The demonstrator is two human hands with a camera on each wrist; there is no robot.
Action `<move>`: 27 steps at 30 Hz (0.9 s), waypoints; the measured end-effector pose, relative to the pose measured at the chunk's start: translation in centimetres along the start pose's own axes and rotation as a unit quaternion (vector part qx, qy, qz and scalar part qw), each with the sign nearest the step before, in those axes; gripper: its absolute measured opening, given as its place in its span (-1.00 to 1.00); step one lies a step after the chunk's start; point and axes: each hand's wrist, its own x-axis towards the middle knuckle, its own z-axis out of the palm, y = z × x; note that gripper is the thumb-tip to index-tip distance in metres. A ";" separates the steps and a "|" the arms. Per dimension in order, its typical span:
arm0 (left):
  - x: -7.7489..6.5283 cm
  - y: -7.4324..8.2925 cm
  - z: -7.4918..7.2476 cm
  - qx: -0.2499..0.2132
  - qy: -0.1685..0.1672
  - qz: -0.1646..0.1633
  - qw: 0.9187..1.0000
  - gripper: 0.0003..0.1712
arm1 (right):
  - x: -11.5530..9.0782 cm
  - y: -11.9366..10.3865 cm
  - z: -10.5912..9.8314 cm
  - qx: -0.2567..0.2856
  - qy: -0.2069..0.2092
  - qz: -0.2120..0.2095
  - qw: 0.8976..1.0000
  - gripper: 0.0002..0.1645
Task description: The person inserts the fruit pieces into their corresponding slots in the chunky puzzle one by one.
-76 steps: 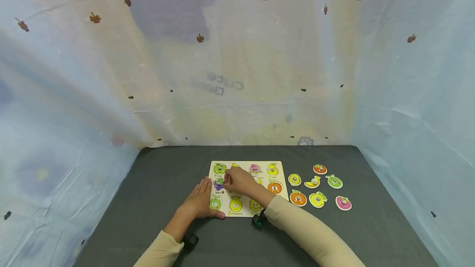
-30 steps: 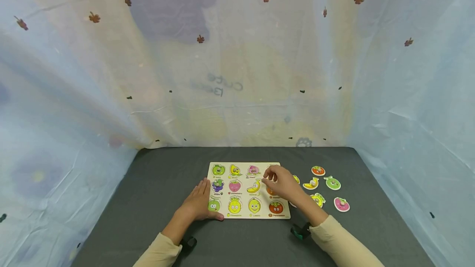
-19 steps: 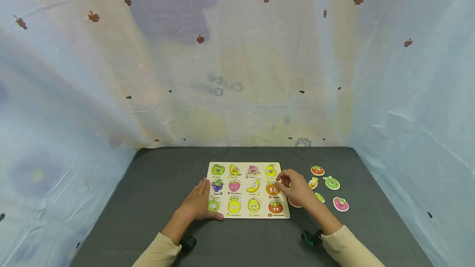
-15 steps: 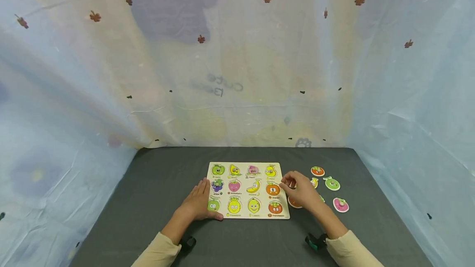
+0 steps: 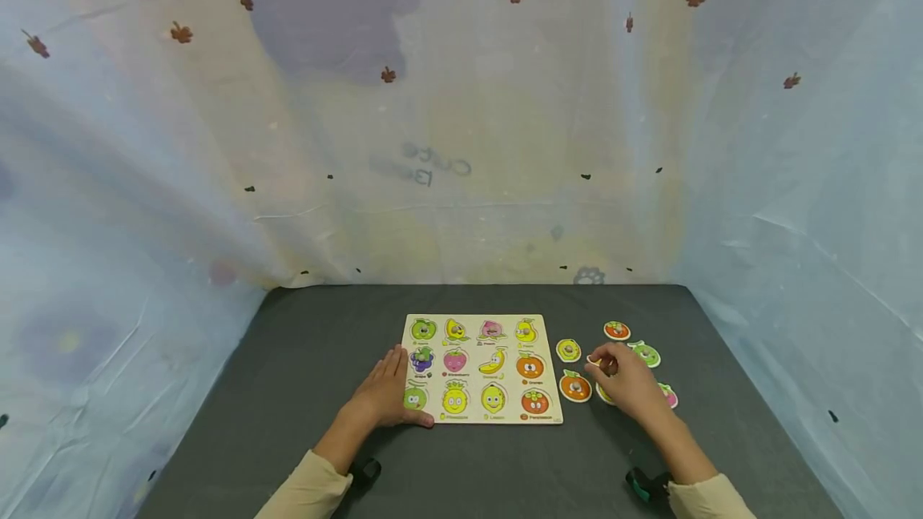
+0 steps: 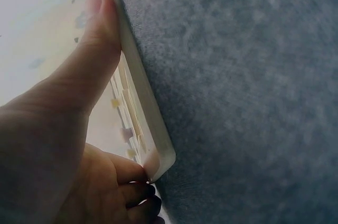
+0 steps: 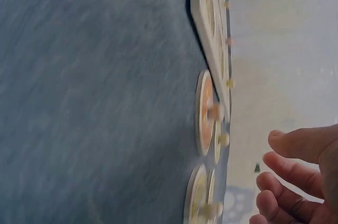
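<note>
A pale fruit puzzle board (image 5: 510, 420) lies flat on the dark table. My left hand (image 5: 384, 392) rests along its left edge, fingers straight and thumb on the near edge, as the thumb (image 6: 103, 31) in the left wrist view confirms. My right hand (image 5: 629, 383) hovers among loose knobbed pieces beside the board. Its fingertips are right over the banana piece (image 5: 592, 360), which the hand mostly hides. In the right wrist view, the right thumb and fingers (image 7: 296, 174) are loosely bent, with nothing between them.
Loose pieces right of the board include a round yellow piece (image 5: 568, 351), an orange piece (image 5: 575, 386), a red piece (image 5: 617, 331), a green piece (image 5: 649, 355) and a partly hidden pink one (image 5: 671, 396). A patterned curtain (image 5: 461, 142) encloses the table's back and sides.
My right hand has moved from the left part of the board rightward, off the board, to above the loose pieces. My left hand has stayed on the board's edge.
</note>
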 end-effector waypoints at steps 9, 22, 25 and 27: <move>-0.3 0.2 -0.3 -0.008 -0.001 -0.005 1.000 0.65 | -1.2 2.5 -1.4 -0.035 0.009 0.015 0.999 -0.79; -0.1 -0.2 0.2 -0.008 0.000 -0.002 1.000 0.65 | -2.7 6.1 -4.1 -0.071 -0.008 0.099 0.993 -0.69; -0.1 -0.1 0.1 -0.008 -0.002 -0.002 1.000 0.65 | -2.8 6.8 -4.4 -0.077 -0.010 0.109 0.991 -0.67; -0.1 -0.1 0.1 -0.007 -0.003 -0.003 1.000 0.65 | -2.8 7.2 -4.5 -0.080 -0.014 0.116 0.990 -0.64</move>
